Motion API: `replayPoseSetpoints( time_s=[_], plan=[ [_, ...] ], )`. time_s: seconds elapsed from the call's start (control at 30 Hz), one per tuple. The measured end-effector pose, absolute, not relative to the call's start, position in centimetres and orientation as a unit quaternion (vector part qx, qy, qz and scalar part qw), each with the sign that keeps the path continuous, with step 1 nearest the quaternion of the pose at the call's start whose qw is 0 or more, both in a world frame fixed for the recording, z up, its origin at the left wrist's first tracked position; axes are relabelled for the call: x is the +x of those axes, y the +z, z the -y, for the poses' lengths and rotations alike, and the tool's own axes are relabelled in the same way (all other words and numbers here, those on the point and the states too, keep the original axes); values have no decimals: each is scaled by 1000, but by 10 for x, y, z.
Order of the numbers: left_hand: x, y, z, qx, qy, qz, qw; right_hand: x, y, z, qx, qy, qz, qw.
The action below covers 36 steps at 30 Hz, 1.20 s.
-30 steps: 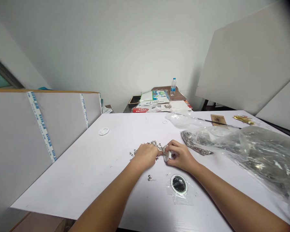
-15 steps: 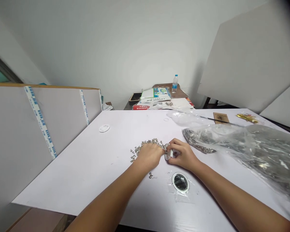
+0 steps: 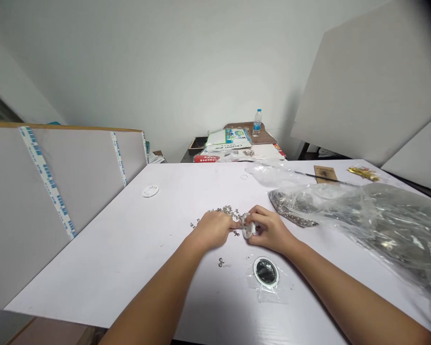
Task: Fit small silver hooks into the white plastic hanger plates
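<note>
The left grip has drawn slightly back from the white disc, baring a metal piece on the surface; whether it pinches anything is hidden; the right grip clasps the disc upright, seemingly steadying it; a metal pile lies beyond the left.

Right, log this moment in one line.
left hand: at white disc | right hand: holding white disc | beside left hand: small metal pieces | table: dark round piece, clear film
</note>
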<state>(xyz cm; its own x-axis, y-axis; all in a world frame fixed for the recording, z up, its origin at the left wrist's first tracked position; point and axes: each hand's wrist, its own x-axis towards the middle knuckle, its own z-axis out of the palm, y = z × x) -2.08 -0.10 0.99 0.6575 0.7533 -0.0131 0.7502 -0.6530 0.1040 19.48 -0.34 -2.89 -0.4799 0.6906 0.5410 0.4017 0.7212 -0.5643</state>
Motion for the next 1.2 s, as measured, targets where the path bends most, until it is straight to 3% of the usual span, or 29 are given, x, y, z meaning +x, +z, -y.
replayPoseSetpoints(
  time_s=[0.37, 1.2],
  plan=[
    [-28, 14, -2, 908, 79, -392, 121, 197, -29, 2, -333, 189, 838, 389],
    [-28, 9, -4, 902, 90, -411, 97, 196, -27, 2, -336, 199, 834, 390]
  ],
)
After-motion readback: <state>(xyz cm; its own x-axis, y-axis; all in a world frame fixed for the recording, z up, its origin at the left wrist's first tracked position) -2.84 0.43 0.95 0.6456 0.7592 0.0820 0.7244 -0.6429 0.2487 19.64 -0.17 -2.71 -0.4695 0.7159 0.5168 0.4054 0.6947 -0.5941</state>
